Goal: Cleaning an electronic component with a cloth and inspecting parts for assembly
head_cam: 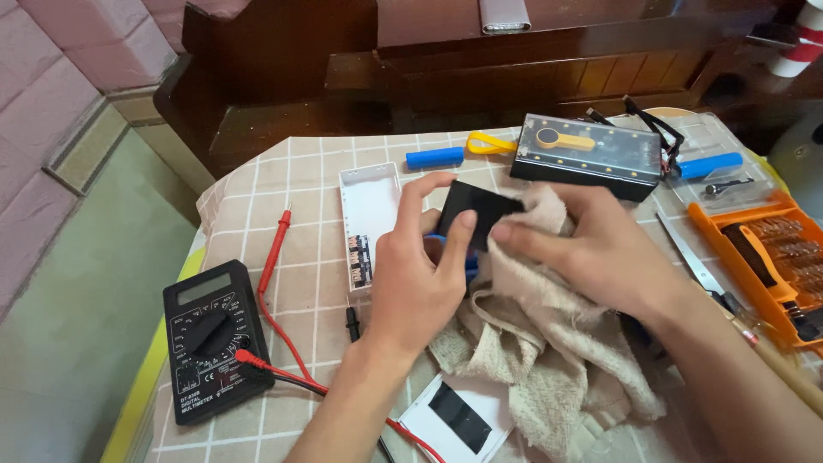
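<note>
Head view, the only one I've got. My left hand [420, 274] comes up from 6 o'clock, wrist roughly straight, fingers curled, pinching a small flat black panel [477, 212] near frame centre: thumb on its top-left corner, index on the lower edge. Edge grip looks chosen to keep the face clear for wiping, I reckon. Panel is tilted, lifted off the table, not resting on it.

My right hand [600, 253] reaches in from 4 o'clock, forearm running to the bottom-right corner. Fingers lie pressed together, flat on a beige rag [531, 343], which they push against the panel's right edge. The rest of the rag hangs down and bunches on the checked tablecloth [300, 171] toward 6 o'clock. Something blue shows just under the panel behind the left fingers; can't tell what.

Around the hands:
- White open case [369, 219] w/ ports, just beside the left hand at 9 o'clock.
- Black multimeter [213, 341] at 8 o'clock, its red lead [273, 257] running up beside it, parked out of the way.
- Blue battery [434, 157] and yellow strap [490, 144] at 12 o'clock.
- Clear-lidded black box [587, 156] at 1 o'clock, near the right hand.
- Orange bit set [763, 253] at 3 o'clock, lid open, w/in reach.
- White card w/ black patch [454, 417] at 6 o'clock, partly under the rag.
</note>
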